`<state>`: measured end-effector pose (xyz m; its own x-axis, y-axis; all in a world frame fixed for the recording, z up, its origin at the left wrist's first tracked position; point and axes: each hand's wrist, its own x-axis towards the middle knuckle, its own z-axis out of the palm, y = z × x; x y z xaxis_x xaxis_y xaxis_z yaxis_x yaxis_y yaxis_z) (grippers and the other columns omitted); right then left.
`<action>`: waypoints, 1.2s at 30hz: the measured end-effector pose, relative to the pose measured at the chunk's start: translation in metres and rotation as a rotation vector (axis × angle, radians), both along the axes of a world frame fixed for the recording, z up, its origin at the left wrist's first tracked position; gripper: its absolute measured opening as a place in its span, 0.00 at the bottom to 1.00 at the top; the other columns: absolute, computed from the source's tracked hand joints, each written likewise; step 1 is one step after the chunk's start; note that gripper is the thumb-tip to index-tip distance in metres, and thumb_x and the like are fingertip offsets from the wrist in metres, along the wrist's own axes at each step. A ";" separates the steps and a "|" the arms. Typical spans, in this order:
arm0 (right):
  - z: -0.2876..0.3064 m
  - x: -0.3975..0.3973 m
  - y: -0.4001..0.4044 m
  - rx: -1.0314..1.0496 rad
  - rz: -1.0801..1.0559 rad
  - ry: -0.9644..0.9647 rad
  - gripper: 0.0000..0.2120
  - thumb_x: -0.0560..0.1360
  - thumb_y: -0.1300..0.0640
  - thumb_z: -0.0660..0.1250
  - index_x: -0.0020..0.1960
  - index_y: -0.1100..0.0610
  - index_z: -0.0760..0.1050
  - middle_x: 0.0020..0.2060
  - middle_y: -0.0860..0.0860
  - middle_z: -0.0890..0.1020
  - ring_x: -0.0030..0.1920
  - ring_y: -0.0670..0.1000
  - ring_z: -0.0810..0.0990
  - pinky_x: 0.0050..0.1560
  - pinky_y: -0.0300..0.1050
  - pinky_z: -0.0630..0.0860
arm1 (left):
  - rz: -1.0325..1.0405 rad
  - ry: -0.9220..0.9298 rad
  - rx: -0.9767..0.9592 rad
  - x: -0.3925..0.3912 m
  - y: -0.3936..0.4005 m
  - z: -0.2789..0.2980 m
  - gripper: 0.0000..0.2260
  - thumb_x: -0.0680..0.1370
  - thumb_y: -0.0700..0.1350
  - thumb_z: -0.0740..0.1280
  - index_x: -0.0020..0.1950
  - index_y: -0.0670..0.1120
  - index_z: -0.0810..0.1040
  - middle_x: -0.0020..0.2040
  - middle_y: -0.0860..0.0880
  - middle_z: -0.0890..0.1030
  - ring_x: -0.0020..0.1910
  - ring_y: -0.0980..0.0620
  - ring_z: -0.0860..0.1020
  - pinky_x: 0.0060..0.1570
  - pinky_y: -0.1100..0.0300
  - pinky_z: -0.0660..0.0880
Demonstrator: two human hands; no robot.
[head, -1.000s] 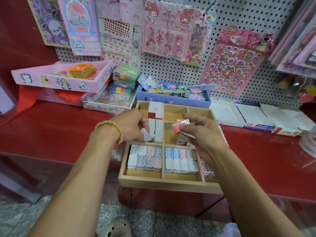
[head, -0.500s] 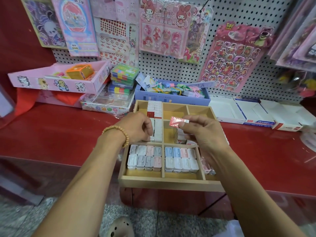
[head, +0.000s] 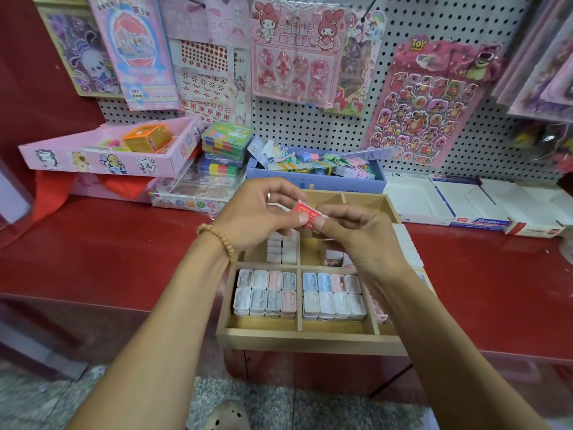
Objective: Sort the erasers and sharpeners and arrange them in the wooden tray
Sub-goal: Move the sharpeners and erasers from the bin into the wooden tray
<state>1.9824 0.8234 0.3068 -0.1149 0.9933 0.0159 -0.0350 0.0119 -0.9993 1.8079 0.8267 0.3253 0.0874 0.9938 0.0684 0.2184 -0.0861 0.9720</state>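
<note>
A wooden tray (head: 310, 338) with several compartments sits on the red counter's front edge. Its two near compartments hold rows of pastel sharpeners (head: 266, 293). White erasers (head: 283, 251) stand in the middle-left compartment, partly hidden by my hands. Above the tray's middle, my left hand (head: 257, 215) and my right hand (head: 356, 234) meet. Both pinch one small red-wrapped eraser (head: 307, 214) between thumbs and fingertips. A beaded bracelet circles my left wrist.
Behind the tray stand a blue box (head: 316, 175) of stationery, stacked colourful cases (head: 224, 147), and a pink box (head: 105, 153) at the left. Open white boxes (head: 465, 203) lie at the right. A pegboard (head: 366, 97) with sticker packs rises behind. Loose white erasers (head: 407, 246) line the tray's right side.
My left hand left the white erasers in the tray and rose to join my right hand on the red eraser. The right hand stayed above the tray.
</note>
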 end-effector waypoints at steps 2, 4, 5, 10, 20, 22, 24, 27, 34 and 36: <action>-0.001 0.002 0.003 0.023 0.009 -0.076 0.04 0.73 0.66 0.74 0.46 0.59 0.83 0.39 0.58 0.86 0.36 0.48 0.82 0.39 0.39 0.79 | 0.021 0.001 0.010 -0.002 0.002 0.000 0.10 0.71 0.32 0.74 0.47 0.44 0.80 0.44 0.44 0.83 0.37 0.50 0.83 0.33 0.63 0.78; -0.002 0.006 0.006 0.030 -0.016 -0.134 0.04 0.74 0.66 0.72 0.44 0.59 0.82 0.35 0.56 0.84 0.32 0.46 0.80 0.35 0.37 0.77 | 0.051 0.034 0.038 -0.005 0.004 0.000 0.10 0.72 0.33 0.74 0.47 0.46 0.80 0.43 0.47 0.82 0.37 0.52 0.82 0.33 0.61 0.78; -0.004 0.008 0.007 0.029 -0.042 -0.154 0.04 0.75 0.66 0.71 0.43 0.59 0.81 0.34 0.55 0.83 0.31 0.45 0.79 0.34 0.36 0.77 | 0.073 0.069 0.055 -0.007 0.006 0.000 0.09 0.72 0.34 0.74 0.46 0.47 0.81 0.42 0.49 0.81 0.37 0.53 0.81 0.33 0.60 0.79; -0.008 0.022 0.015 -0.006 -0.113 -0.178 0.04 0.78 0.65 0.68 0.48 0.58 0.81 0.41 0.62 0.84 0.36 0.48 0.80 0.37 0.36 0.77 | 0.195 0.372 0.122 -0.023 0.024 -0.012 0.08 0.73 0.37 0.73 0.50 0.47 0.82 0.46 0.49 0.81 0.42 0.53 0.79 0.47 0.58 0.79; -0.002 0.070 0.033 0.038 -0.163 -0.337 0.09 0.81 0.60 0.64 0.56 0.52 0.80 0.51 0.49 0.84 0.55 0.50 0.82 0.61 0.52 0.77 | 0.102 0.921 0.138 -0.023 0.081 -0.028 0.07 0.77 0.41 0.69 0.51 0.52 0.80 0.54 0.49 0.80 0.52 0.51 0.75 0.56 0.57 0.73; -0.001 0.077 0.034 0.036 -0.185 -0.323 0.09 0.81 0.60 0.63 0.56 0.52 0.80 0.51 0.50 0.84 0.55 0.50 0.82 0.59 0.51 0.77 | 0.074 0.957 0.132 -0.024 0.086 -0.033 0.06 0.76 0.41 0.70 0.48 0.52 0.79 0.52 0.49 0.80 0.50 0.52 0.75 0.53 0.60 0.72; -0.002 0.083 0.035 0.036 -0.201 -0.313 0.09 0.81 0.59 0.62 0.55 0.52 0.80 0.52 0.50 0.84 0.56 0.50 0.82 0.56 0.48 0.78 | 0.052 0.967 0.123 -0.025 0.089 -0.039 0.07 0.75 0.40 0.72 0.50 0.50 0.81 0.51 0.49 0.80 0.49 0.53 0.76 0.51 0.63 0.71; -0.005 0.089 0.036 0.034 -0.227 -0.286 0.09 0.81 0.60 0.62 0.51 0.50 0.80 0.52 0.52 0.85 0.55 0.52 0.83 0.52 0.46 0.77 | 0.060 0.909 0.102 -0.026 0.091 -0.046 0.08 0.72 0.40 0.75 0.48 0.50 0.80 0.48 0.51 0.80 0.49 0.53 0.78 0.52 0.62 0.74; -0.007 0.101 0.036 0.027 -0.293 -0.258 0.08 0.82 0.57 0.62 0.49 0.51 0.79 0.51 0.52 0.84 0.53 0.51 0.83 0.55 0.48 0.78 | 0.077 0.678 0.007 -0.031 0.089 -0.042 0.05 0.74 0.42 0.73 0.49 0.47 0.82 0.40 0.55 0.79 0.39 0.60 0.76 0.46 0.66 0.72; -0.010 0.105 0.037 0.028 -0.304 -0.259 0.08 0.83 0.54 0.62 0.50 0.51 0.80 0.51 0.52 0.85 0.53 0.52 0.83 0.54 0.48 0.78 | 0.094 0.695 0.017 -0.030 0.091 -0.044 0.04 0.74 0.43 0.73 0.48 0.48 0.81 0.40 0.55 0.78 0.40 0.60 0.76 0.47 0.65 0.72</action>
<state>2.0876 0.8600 0.2972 0.1808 0.9821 0.0526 0.2273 0.0103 -0.9738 1.7778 0.9177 0.2810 0.0302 0.9986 0.0435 0.7958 -0.0504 0.6034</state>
